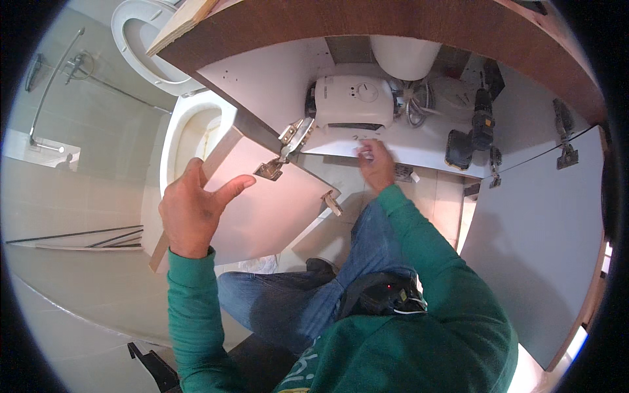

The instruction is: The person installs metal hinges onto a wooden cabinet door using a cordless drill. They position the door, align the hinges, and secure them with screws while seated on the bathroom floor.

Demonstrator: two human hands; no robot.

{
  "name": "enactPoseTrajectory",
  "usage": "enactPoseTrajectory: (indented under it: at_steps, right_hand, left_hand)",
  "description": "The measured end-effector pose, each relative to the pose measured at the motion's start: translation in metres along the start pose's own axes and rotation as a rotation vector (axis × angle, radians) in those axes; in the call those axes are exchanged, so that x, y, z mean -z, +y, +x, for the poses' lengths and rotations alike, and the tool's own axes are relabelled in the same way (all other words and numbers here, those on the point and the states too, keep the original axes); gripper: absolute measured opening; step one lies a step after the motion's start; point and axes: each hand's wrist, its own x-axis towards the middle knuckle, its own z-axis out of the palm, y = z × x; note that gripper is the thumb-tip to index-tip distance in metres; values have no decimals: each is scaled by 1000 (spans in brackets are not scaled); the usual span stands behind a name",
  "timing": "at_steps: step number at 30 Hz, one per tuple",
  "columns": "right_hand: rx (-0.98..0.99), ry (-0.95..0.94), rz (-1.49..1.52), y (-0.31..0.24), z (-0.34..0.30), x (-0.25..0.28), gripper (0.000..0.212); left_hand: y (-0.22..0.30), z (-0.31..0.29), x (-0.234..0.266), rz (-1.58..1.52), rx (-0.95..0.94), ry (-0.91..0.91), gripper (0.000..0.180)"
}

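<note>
My left hand (193, 208) grips the outer edge of a white cabinet door (255, 219), thumb across its inner face. This door stands swung out at the left, joined to the cabinet side by a metal hinge (291, 141); a second hinge (333, 203) sits farther along the door's edge. My right hand (375, 164) is at the front edge of the white cabinet floor (419, 154), its fingers curled together. Whatever they hold is too small or hidden to name. Just beyond the fingertips lie a few tiny pieces, perhaps screws (357, 137).
Inside the cabinet are a white box with a knob (354, 101), coiled hoses (419, 105), and a cordless drill (482, 121) at the right. The right door (537, 242) hangs open. A toilet (196, 131) stands behind the left door. The brown countertop edge (367, 23) overhangs above.
</note>
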Motion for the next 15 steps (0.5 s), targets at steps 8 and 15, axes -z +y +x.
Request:
enactPoseTrajectory:
  at_steps: [8,15]
  right_hand:
    - [55,18,-554,56,34,21,18]
    - [-17,11,-505,60,28,32,19]
  left_hand:
    - [-13,12,12,-32,-169,-64,65]
    - [-1,19,21,4,-72,-303,65]
